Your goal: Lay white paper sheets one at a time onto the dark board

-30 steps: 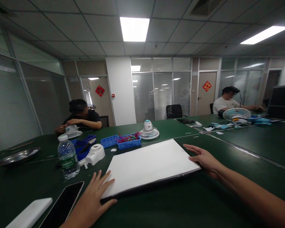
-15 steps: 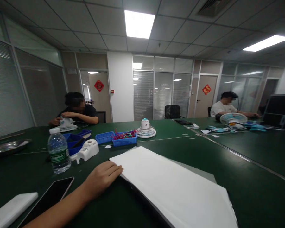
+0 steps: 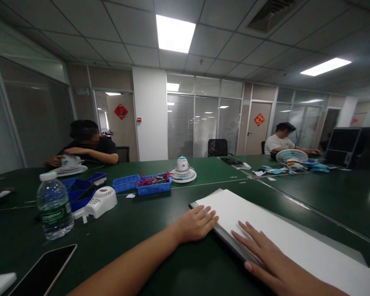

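**Two bare hands at one flat, rectangular white sheet [image 3: 286, 234]**

The sheet lies slanted on the dark green table [image 3: 160, 271], right of centre. It looks plain and smooth, with a black edge beneath and a grey layer at its far side. The left hand [image 3: 195, 224] rests its fingers near the left corner – whether it pinches, I cannot tell. The right hand [image 3: 265, 257] is over the near edge, fingers spread, thumb apart. The clear plastic bottle [image 3: 53, 193] carries a green label [image 3: 54, 215] – its white letters are too blurred for sure reading.
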`<state>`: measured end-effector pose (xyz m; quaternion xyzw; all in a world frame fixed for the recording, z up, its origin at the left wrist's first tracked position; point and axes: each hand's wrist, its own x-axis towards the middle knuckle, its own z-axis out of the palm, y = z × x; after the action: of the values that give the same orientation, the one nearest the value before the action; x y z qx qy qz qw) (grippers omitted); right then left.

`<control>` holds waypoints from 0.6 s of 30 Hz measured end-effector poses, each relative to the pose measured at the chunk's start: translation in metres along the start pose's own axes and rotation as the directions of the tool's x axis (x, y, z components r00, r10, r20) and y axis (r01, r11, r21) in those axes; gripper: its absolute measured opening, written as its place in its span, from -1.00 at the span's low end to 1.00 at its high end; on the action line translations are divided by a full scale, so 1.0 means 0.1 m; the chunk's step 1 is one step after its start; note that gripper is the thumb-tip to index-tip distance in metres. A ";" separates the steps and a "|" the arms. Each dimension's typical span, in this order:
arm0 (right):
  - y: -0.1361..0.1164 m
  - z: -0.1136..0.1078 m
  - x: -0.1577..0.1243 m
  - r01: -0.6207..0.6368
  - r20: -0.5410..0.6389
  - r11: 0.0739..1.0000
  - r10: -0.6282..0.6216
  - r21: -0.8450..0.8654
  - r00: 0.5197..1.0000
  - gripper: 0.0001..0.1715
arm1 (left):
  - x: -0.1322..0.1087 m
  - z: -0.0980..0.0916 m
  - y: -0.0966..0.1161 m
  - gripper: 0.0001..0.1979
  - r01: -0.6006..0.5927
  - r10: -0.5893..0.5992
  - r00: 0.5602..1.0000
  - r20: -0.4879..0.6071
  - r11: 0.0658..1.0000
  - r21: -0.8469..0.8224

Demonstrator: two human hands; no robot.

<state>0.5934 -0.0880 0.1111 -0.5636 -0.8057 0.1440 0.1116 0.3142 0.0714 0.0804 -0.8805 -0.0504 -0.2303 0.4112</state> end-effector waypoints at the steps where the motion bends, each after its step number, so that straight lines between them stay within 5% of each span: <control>1: 0.04 0.02 0.08 -0.001 0.018 1.000 0.001 -0.027 1.000 -0.24 | 0.06 0.05 0.02 -0.64 -0.016 0.016 1.000 -0.012 1.000 -0.001; 5: 0.32 0.10 0.27 -0.010 0.044 0.994 0.014 -0.110 0.999 -0.32 | 0.19 0.14 0.03 -0.61 -0.090 0.089 0.995 -0.045 0.996 -0.020; 10: 0.88 0.07 0.40 -0.128 -0.047 0.980 0.123 -0.152 0.991 -0.30 | 0.14 0.01 0.05 -0.62 -0.120 0.119 0.992 -0.031 0.992 -0.031; 15: 1.63 -0.11 0.47 -0.289 -0.102 0.947 0.277 -0.137 0.956 -0.23 | -0.14 -0.43 0.23 -0.58 -0.019 0.020 0.996 0.085 1.000 -0.003; 18: 1.99 -0.23 0.44 -0.258 -0.104 0.958 0.246 -0.123 0.964 -0.21 | -0.41 -0.86 0.31 -0.57 0.041 -0.043 0.983 0.178 0.999 0.012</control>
<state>0.7605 0.0205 0.0622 -0.6737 -0.7296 0.0772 0.0891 0.2545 -0.0092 0.0881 -0.8947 -0.1064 -0.1590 0.4037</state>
